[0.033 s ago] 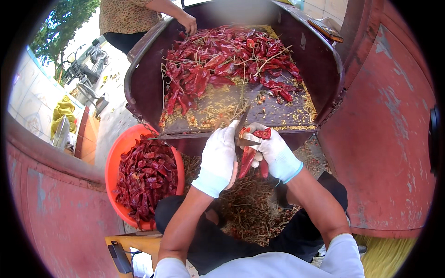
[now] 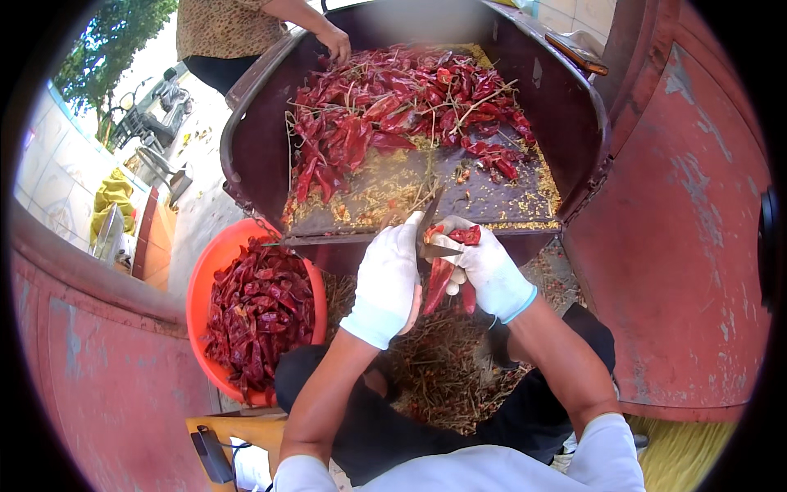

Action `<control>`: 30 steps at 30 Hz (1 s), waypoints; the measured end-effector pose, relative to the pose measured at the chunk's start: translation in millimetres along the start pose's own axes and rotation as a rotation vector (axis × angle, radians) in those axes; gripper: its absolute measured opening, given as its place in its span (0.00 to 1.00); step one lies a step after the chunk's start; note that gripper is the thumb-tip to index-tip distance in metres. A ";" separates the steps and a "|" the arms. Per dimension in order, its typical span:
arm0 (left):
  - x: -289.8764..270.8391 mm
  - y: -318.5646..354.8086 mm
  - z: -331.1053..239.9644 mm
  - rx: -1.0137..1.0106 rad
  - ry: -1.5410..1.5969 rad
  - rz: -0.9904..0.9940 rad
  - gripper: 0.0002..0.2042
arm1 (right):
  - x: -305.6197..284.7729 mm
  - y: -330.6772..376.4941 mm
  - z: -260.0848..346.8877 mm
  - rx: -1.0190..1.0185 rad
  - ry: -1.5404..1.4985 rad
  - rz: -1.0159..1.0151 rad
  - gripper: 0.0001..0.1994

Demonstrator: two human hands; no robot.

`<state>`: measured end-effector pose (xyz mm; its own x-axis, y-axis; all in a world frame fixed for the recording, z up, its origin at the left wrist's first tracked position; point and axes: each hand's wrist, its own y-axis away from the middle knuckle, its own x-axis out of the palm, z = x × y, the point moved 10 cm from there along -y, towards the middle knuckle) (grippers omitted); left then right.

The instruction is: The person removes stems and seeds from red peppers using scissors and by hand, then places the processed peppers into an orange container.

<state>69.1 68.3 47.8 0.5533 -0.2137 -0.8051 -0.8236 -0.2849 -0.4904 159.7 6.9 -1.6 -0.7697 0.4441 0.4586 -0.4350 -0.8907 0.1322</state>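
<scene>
Toward twelve o'clock spreads a dark maroon trough point(image 2: 567, 115), its floor flecked with yellow bits point(image 2: 361, 207), bearing a heap of red chillies point(image 2: 393, 107). At eight stands an orange basin point(image 2: 197, 299) full of more chillies point(image 2: 262, 316); at eleven, another person point(image 2: 221, 37) has one hand at the heap's edge. Near the centre, by the trough's front edge, are two white-gloved hands: the left hand point(image 2: 387, 266) closed, and toward three o'clock, near it, the right hand point(image 2: 489, 266) with curled fingers. The left fingers grip scissors point(image 2: 443, 251), handles hidden, open blades pointing to one and three o'clock. The right fingers are closed on a few red pods point(image 2: 438, 285), the longest hanging toward six.
</scene>
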 end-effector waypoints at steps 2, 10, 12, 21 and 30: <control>1.2 -0.4 -2.3 -0.024 -0.026 0.034 0.38 | -2.7 -0.1 -2.8 0.004 -0.035 -0.010 0.07; -1.1 -1.3 -5.1 -0.063 -0.141 0.125 0.37 | -2.2 1.0 4.5 -0.024 -0.004 -0.046 0.05; 1.4 1.7 0.6 -0.078 -0.042 0.063 0.32 | -2.2 2.1 5.7 -0.034 0.015 -0.042 0.06; 8.3 -7.3 14.7 -0.273 0.106 0.114 0.13 | -18.2 -0.6 8.8 -0.064 -0.048 -0.121 0.07; 2.7 -48.5 45.4 -0.241 -0.382 0.059 0.26 | -28.9 10.1 35.5 -0.092 -0.225 -0.050 0.08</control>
<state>104.9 124.0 54.3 0.3837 0.1108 -0.9168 -0.7747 -0.5017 -0.3849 194.1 -18.4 17.6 -0.6277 0.4450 0.6387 -0.5185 -0.8510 0.0833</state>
